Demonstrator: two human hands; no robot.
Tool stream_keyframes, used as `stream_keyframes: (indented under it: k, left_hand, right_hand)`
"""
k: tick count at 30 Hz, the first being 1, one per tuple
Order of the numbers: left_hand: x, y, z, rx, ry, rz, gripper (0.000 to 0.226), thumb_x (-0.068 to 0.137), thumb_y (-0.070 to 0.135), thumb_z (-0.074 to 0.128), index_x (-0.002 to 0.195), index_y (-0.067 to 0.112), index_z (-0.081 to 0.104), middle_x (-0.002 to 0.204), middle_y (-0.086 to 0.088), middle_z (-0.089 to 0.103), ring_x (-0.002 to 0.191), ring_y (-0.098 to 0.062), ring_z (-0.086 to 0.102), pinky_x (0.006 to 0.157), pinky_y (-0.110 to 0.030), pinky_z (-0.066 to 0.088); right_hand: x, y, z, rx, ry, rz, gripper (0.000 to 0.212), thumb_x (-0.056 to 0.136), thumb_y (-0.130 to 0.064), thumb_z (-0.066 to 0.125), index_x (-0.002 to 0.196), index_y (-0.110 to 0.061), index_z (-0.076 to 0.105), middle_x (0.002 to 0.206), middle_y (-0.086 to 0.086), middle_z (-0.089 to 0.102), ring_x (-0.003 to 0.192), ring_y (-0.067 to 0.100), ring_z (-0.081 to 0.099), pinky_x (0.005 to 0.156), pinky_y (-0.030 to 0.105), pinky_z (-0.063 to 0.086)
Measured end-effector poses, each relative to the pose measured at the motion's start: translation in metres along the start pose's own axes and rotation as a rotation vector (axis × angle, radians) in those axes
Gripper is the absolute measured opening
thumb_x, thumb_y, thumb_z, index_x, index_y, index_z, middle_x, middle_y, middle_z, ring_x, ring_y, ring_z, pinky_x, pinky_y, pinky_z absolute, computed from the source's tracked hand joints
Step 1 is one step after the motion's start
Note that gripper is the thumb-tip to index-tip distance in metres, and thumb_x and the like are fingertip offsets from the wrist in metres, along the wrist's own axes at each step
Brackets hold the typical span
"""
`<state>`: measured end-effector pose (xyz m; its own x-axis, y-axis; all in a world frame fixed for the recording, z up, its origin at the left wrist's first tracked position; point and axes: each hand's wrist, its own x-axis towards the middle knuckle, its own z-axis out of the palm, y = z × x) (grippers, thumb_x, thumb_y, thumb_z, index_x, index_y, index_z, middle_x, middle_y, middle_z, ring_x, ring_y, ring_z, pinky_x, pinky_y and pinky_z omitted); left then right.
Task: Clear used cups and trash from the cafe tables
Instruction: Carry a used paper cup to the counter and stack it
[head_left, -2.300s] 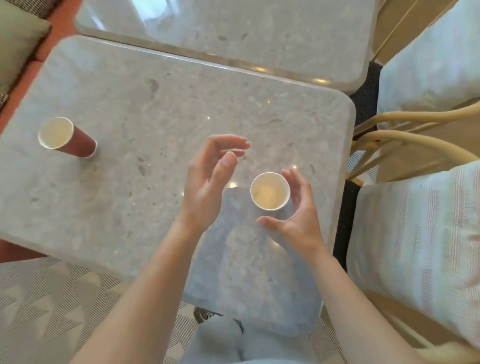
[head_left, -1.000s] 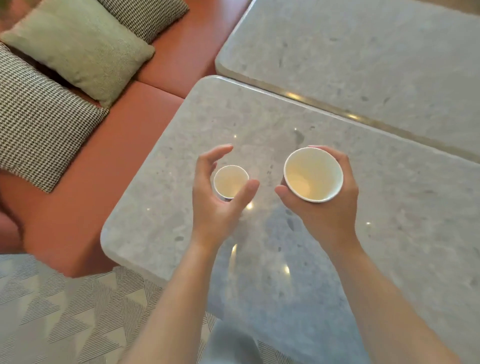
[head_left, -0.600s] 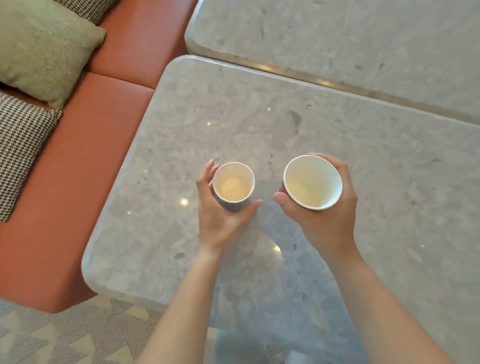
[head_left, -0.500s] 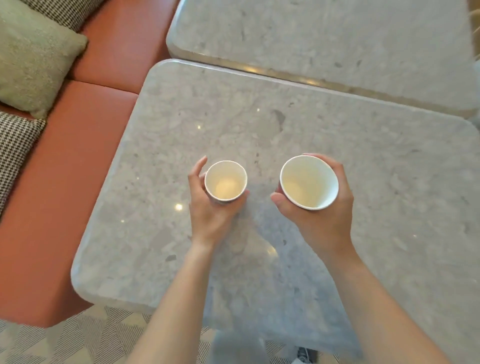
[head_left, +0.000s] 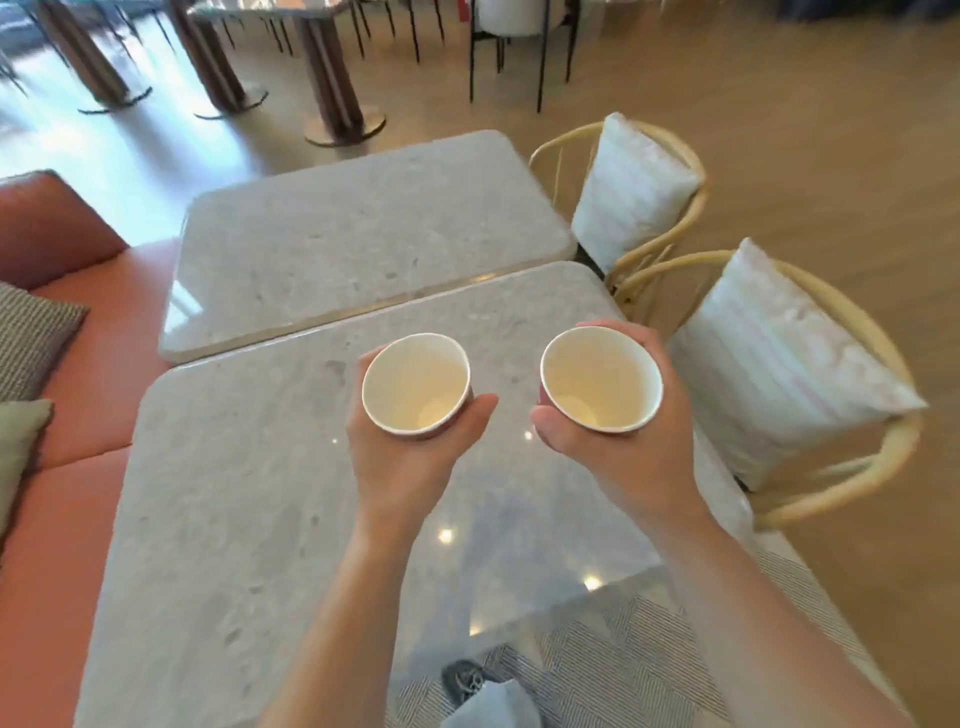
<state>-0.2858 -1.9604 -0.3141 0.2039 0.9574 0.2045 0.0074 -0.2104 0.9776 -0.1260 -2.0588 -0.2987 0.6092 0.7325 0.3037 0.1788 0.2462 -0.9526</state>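
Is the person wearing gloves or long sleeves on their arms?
No. The left hand and right hand are bare, without gloves. Both forearms are bare too: no sleeves show, and no watch or bracelet sits on either wrist.

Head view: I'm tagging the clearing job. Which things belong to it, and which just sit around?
Job: left cup in left hand; right cup in right hand; near table.
Around: far table; near chair cushion; far chair cushion; bench; checked pillow.

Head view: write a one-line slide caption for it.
Left hand grips the left cup, right hand the right cup, both empty, over a marble table.
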Motion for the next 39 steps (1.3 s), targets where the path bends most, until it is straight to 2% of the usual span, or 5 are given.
stream_keyframes:
  k: [4, 9, 16, 23, 39]
  left_hand:
    - [-0.061, 0.055, 0.097, -0.075, -0.211, 0.075, 0.074, 0.060, 0.036, 0.095, 0.120, 0.013, 0.058, 0.108, -0.021, 0.071, 0.098, -0.035, 0.073, 0.083, -0.067, 0.057]
    - [-0.144, 0.119, 0.243, -0.178, -0.467, 0.228, 0.067, 0.066, 0.035, 0.089, 0.120, 0.010, 0.060, 0.108, -0.019, 0.069, 0.101, -0.027, 0.070, 0.091, -0.049, 0.057]
    - [-0.289, 0.190, 0.416, -0.363, -0.894, 0.342, 0.057, 0.065, 0.038, 0.086, 0.114, 0.029, 0.056, 0.105, 0.000, 0.067, 0.097, -0.013, 0.067, 0.087, -0.034, 0.054]
    - [-0.384, 0.212, 0.538, -0.491, -1.232, 0.334, 0.056, 0.065, 0.034, 0.084, 0.113, 0.024, 0.056, 0.096, 0.025, 0.068, 0.087, 0.005, 0.065, 0.080, -0.011, 0.048]
    - [-0.588, 0.271, 0.822, -0.780, -1.811, 0.359, 0.061, 0.069, 0.034, 0.084, 0.120, 0.022, 0.053, 0.111, 0.009, 0.063, 0.102, -0.003, 0.064, 0.084, -0.016, 0.051]
  right_hand:
    - [-0.036, -0.054, -0.121, -0.038, 0.176, -0.076, 0.066, 0.063, -0.031, 0.094, 0.119, -0.025, 0.061, 0.108, 0.015, 0.072, 0.098, 0.037, 0.072, 0.080, 0.046, 0.060]
    - [-0.098, -0.115, -0.285, -0.151, 0.450, -0.139, 0.061, 0.060, -0.037, 0.089, 0.113, -0.025, 0.061, 0.102, -0.018, 0.072, 0.091, 0.006, 0.070, 0.076, 0.020, 0.052]
    - [-0.200, -0.177, -0.468, -0.311, 0.843, -0.203, 0.056, 0.060, -0.036, 0.087, 0.108, -0.024, 0.060, 0.098, -0.024, 0.070, 0.086, -0.001, 0.067, 0.075, 0.013, 0.050]
    - [-0.259, -0.189, -0.582, -0.407, 1.134, -0.221, 0.057, 0.061, -0.035, 0.086, 0.109, -0.018, 0.060, 0.100, -0.026, 0.068, 0.087, -0.001, 0.067, 0.077, 0.013, 0.050]
    - [-0.330, -0.227, -0.810, -0.823, 1.676, -0.085, 0.067, 0.063, -0.047, 0.085, 0.120, -0.025, 0.057, 0.112, -0.005, 0.068, 0.104, 0.012, 0.070, 0.080, 0.015, 0.054]
